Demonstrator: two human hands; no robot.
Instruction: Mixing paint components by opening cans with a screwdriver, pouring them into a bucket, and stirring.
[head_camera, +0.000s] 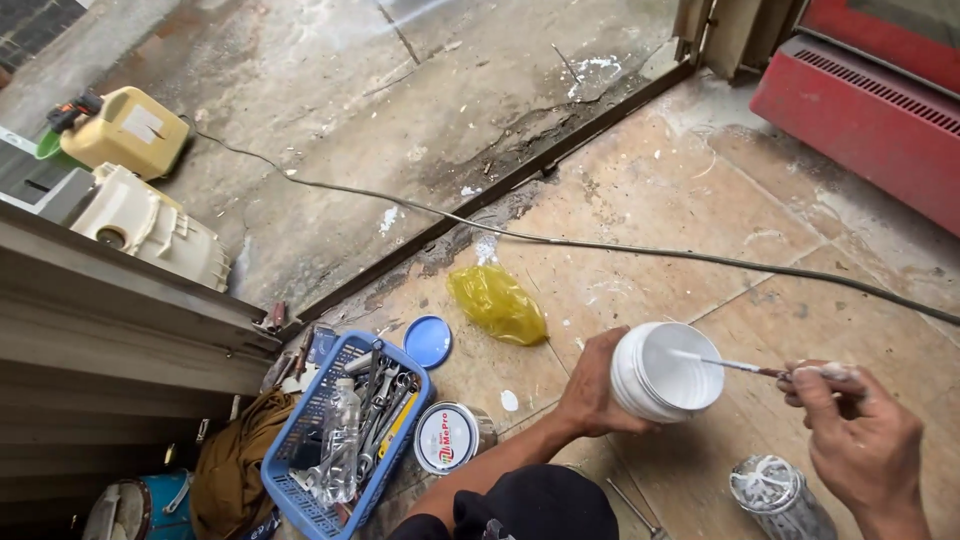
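White paint marks our right hand (865, 440), near right, its fingers (805, 385) pinched closed on a thin brush (745, 367). The brush's long axis runs right to left, nearly level, tip poking into the mouth of the white tub (665, 372). Our left hand (592, 388) wraps closed round the tub's left side, tilting its opening toward the right hand. So the tub sits just left of the brush fingers, left hand nearer to it. Close to us, below the right hand, a paint-smeared jar (778, 497) stands on the tiled floor (640, 200). Further left a round tin (447, 437) lies beside the blue basket (300, 470) of tools, a blue lid (428, 341) beyond. Farther out, a yellow bag (497, 303), then a cable (640, 248) crossing the floor.
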